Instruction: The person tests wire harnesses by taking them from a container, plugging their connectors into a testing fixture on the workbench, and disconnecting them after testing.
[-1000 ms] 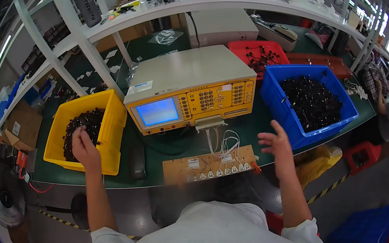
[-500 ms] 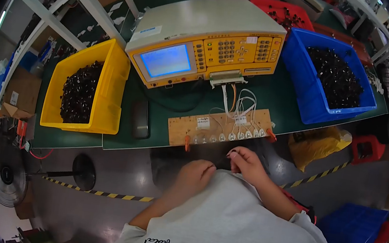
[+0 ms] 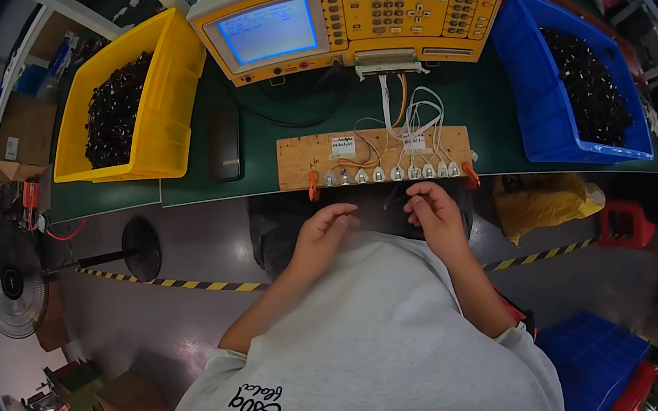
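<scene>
While left hand point(image 3: 320, 235) curls near the board point(image 3: 391, 152), right hand point(image 3: 437, 219) does too; either grip's closure or contents I cannot tell.

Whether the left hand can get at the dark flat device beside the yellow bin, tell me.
Probably yes: the dark flat device lies uncovered near the green table's edge, and nothing visible blocks the left hand if it skirts the wooden board.
</scene>
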The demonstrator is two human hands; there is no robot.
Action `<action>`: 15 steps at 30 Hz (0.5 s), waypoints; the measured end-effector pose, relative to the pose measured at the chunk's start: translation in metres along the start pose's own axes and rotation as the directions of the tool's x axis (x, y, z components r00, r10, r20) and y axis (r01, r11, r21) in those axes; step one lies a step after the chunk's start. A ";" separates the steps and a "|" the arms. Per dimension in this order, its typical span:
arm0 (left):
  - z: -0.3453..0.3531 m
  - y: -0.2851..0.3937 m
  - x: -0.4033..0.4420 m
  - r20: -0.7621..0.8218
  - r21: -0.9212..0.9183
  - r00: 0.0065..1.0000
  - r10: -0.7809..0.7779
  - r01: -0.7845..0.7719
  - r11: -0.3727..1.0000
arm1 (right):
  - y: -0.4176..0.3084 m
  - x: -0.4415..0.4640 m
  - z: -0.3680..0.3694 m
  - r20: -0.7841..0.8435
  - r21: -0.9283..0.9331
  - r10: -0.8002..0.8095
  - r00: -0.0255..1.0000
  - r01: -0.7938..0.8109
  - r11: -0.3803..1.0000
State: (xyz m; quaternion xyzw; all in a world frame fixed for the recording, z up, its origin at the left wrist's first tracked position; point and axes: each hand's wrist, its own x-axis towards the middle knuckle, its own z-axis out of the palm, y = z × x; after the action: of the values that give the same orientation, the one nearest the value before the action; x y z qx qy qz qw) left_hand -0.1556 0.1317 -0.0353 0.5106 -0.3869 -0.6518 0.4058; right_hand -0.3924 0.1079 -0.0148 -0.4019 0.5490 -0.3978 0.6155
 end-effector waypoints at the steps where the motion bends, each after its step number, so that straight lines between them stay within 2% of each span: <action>1: 0.001 0.002 0.001 -0.002 -0.002 1.000 -0.001 0.001 1.000 | 0.003 0.001 0.000 -0.018 -0.022 -0.021 1.000 0.021 1.000; 2: 0.003 0.006 0.002 -0.036 0.289 0.988 0.150 -0.133 0.948 | 0.004 0.001 0.001 -0.037 -0.043 -0.043 0.998 0.041 0.998; 3: 0.004 0.008 0.003 -0.023 0.557 0.954 0.301 -0.238 0.796 | 0.004 0.000 0.001 -0.037 -0.044 -0.042 0.998 0.040 0.998; 4: 0.004 0.008 0.006 -0.022 0.556 0.953 0.301 -0.239 0.796 | 0.003 -0.001 0.003 -0.060 -0.096 -0.097 0.993 0.091 0.991; 6: 0.004 0.006 0.011 0.051 0.730 0.815 0.578 -0.425 0.535 | 0.003 -0.002 0.005 -0.084 -0.148 -0.148 0.985 0.134 0.980; 10: 0.004 0.003 0.024 0.048 0.740 0.784 0.618 -0.444 0.505 | 0.004 -0.004 0.005 -0.078 -0.221 -0.198 0.977 0.177 0.959; 12: 0.007 0.006 0.026 0.016 0.730 0.855 0.518 -0.364 0.579 | 0.006 -0.004 0.004 -0.078 -0.236 -0.207 0.975 0.183 0.954; 15: 0.008 0.004 0.028 0.047 0.737 0.833 0.551 -0.401 0.544 | 0.010 -0.004 0.001 -0.097 -0.241 -0.208 0.973 0.180 0.954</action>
State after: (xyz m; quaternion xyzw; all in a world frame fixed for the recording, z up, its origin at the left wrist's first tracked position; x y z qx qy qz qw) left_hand -0.1672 0.1057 -0.0403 0.5619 -0.6941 -0.2580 0.3688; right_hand -0.3915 0.1155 -0.0226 -0.4978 0.5855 -0.4136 0.4882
